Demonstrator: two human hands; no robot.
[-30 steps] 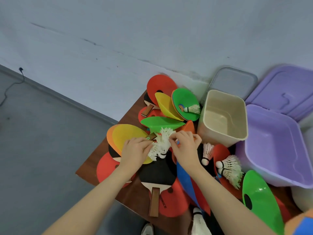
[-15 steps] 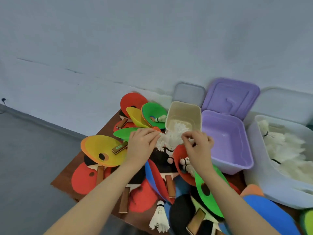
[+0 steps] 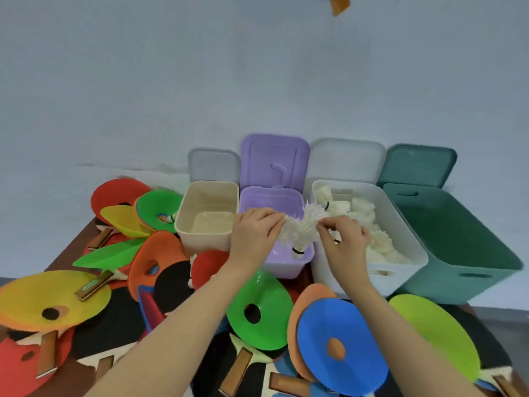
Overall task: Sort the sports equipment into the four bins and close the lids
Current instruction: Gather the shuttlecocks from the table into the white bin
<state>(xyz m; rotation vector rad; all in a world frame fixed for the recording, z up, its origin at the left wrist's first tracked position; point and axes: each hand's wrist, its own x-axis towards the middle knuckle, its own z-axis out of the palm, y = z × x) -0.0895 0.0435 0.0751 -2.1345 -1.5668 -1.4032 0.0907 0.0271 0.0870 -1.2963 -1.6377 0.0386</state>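
Four open bins (image 3: 207, 213); four lids (image 3: 274, 160); two hands (image 3: 252, 236).

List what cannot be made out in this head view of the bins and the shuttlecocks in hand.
- How many shuttlecocks the left hand and right hand hold: feathers bunch together, fingers cover them.
- Green bin floor: near wall hides it.
- Rackets at the bottom edge: cut off, arms cover some.
- White bin count: shuttlecocks blur together.

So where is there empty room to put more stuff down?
Inside the bins: the beige bin and green bin look empty, and the purple bin shows bare floor behind the hands. The white bin already holds shuttlecocks. The table in front is crowded with overlapping cones and paddles.
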